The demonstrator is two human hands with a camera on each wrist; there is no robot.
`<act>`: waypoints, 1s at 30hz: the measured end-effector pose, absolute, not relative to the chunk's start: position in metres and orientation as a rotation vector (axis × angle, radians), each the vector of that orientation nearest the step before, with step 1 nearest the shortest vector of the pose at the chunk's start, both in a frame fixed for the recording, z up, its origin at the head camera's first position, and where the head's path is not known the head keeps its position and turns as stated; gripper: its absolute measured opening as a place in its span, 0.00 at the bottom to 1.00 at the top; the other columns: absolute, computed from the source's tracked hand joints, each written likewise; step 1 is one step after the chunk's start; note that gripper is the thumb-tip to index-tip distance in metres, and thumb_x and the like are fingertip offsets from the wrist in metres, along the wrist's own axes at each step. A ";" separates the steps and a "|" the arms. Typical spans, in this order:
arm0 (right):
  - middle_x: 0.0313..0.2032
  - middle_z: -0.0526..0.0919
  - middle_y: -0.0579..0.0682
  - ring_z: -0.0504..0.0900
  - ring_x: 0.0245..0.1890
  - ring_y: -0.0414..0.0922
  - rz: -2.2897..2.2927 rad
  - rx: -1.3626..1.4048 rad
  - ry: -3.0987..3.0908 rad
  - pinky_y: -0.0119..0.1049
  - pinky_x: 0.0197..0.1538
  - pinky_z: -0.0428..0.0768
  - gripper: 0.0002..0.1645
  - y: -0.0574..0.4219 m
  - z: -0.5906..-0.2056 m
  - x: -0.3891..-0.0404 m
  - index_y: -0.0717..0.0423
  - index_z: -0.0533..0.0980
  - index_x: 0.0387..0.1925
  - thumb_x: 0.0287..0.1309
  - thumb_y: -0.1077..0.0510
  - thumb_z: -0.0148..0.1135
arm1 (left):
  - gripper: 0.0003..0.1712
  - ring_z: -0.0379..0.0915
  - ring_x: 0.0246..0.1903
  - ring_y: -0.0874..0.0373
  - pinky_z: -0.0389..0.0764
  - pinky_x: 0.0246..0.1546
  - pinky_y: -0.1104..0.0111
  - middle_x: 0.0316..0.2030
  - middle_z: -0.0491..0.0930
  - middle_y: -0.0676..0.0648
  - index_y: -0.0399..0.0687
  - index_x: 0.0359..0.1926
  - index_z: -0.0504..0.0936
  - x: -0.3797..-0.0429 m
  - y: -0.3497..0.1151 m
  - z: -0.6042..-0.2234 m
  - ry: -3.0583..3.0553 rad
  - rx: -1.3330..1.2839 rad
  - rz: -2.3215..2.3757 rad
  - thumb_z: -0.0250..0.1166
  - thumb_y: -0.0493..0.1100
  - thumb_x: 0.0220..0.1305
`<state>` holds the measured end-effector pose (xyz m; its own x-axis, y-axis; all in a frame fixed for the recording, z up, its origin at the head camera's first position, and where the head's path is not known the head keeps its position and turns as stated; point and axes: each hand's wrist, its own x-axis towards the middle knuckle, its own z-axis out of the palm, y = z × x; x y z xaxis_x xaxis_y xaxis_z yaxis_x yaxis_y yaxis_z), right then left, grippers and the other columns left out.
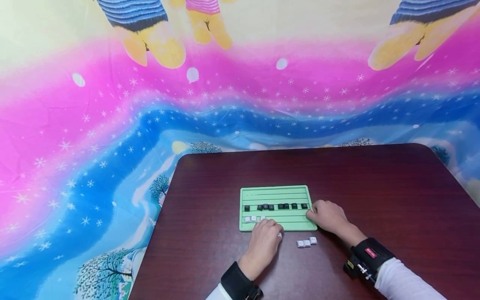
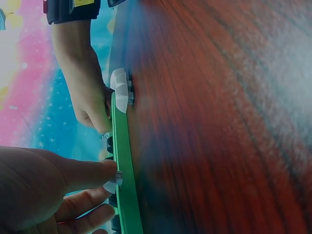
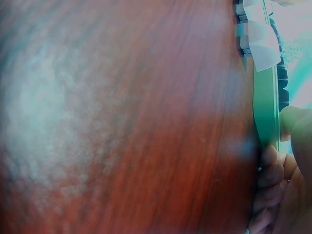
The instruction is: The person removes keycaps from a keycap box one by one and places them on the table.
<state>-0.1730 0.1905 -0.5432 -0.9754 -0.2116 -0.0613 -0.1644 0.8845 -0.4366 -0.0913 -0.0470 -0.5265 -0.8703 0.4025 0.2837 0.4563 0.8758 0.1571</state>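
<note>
A light green grooved board (image 1: 275, 226) lies on the table. A row of several black keycaps (image 1: 286, 206) crosses its middle. White keycaps (image 1: 247, 219) sit along a lower groove at its left end. My left hand (image 1: 262, 241) is over the board's front edge, pinching a white keycap (image 2: 112, 184) between thumb and fingers; its fingers hide part of that groove. With thumb on top and fingers curled at the side, my right hand (image 1: 328, 216) grips the board's right edge.
Three loose white keycaps (image 1: 307, 243) lie in front of the board, between the hands. Another white piece (image 1: 279, 235) shows partly beside the left hand. The dark wooden table (image 1: 375, 187) has a patterned cloth (image 1: 262, 91) hanging behind it.
</note>
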 end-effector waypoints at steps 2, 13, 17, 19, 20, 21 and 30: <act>0.12 0.53 0.38 0.51 0.16 0.38 -0.665 -0.290 2.948 0.32 0.22 0.47 0.24 0.190 -0.543 -0.173 0.44 0.57 0.10 0.53 0.53 0.59 | 0.07 0.77 0.35 0.63 0.70 0.34 0.75 0.33 0.85 0.58 0.58 0.34 0.88 -0.091 -0.047 -0.526 -2.806 -0.659 -0.316 0.77 0.45 0.53; 0.13 0.54 0.39 0.52 0.16 0.38 -0.665 -0.293 2.941 0.32 0.21 0.48 0.23 0.189 -0.543 -0.172 0.45 0.58 0.11 0.54 0.53 0.58 | 0.06 0.77 0.35 0.63 0.71 0.34 0.74 0.33 0.85 0.59 0.59 0.33 0.88 -0.089 -0.046 -0.527 -2.799 -0.677 -0.302 0.77 0.45 0.53; 0.13 0.54 0.39 0.52 0.16 0.38 -0.662 -0.293 2.942 0.32 0.22 0.48 0.24 0.190 -0.542 -0.172 0.45 0.58 0.11 0.55 0.53 0.58 | 0.07 0.78 0.36 0.63 0.70 0.33 0.74 0.33 0.85 0.59 0.59 0.33 0.88 -0.088 -0.046 -0.527 -2.805 -0.678 -0.303 0.77 0.45 0.53; 0.12 0.54 0.39 0.52 0.16 0.38 -0.667 -0.294 2.941 0.32 0.22 0.48 0.24 0.190 -0.542 -0.171 0.45 0.58 0.11 0.55 0.53 0.58 | 0.07 0.77 0.35 0.63 0.69 0.33 0.74 0.33 0.85 0.59 0.59 0.33 0.88 -0.088 -0.045 -0.527 -2.810 -0.679 -0.307 0.77 0.46 0.53; 0.12 0.54 0.39 0.52 0.16 0.38 -0.669 -0.297 2.941 0.32 0.21 0.48 0.24 0.190 -0.542 -0.171 0.45 0.58 0.11 0.55 0.53 0.58 | 0.07 0.77 0.35 0.63 0.69 0.32 0.75 0.33 0.85 0.59 0.59 0.33 0.88 -0.087 -0.045 -0.528 -2.813 -0.679 -0.312 0.77 0.46 0.53; 0.12 0.54 0.39 0.52 0.16 0.38 -0.669 -0.296 2.940 0.32 0.21 0.48 0.24 0.190 -0.542 -0.171 0.45 0.58 0.11 0.55 0.53 0.58 | 0.07 0.77 0.35 0.63 0.68 0.32 0.75 0.33 0.85 0.59 0.59 0.34 0.88 -0.087 -0.045 -0.528 -2.817 -0.679 -0.317 0.77 0.45 0.53; 0.12 0.54 0.39 0.53 0.16 0.38 -0.657 -0.283 2.933 0.32 0.21 0.48 0.24 0.190 -0.543 -0.172 0.45 0.59 0.11 0.56 0.52 0.59 | 0.07 0.77 0.35 0.64 0.67 0.32 0.75 0.33 0.85 0.59 0.59 0.35 0.89 -0.086 -0.043 -0.528 -2.837 -0.684 -0.338 0.77 0.46 0.53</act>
<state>-0.1725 0.1896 -0.5425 -0.9749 -0.2082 -0.0784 -0.1548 0.8880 -0.4329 -0.0857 -0.0429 -0.5281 -0.8720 0.4219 0.2480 0.4684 0.8665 0.1728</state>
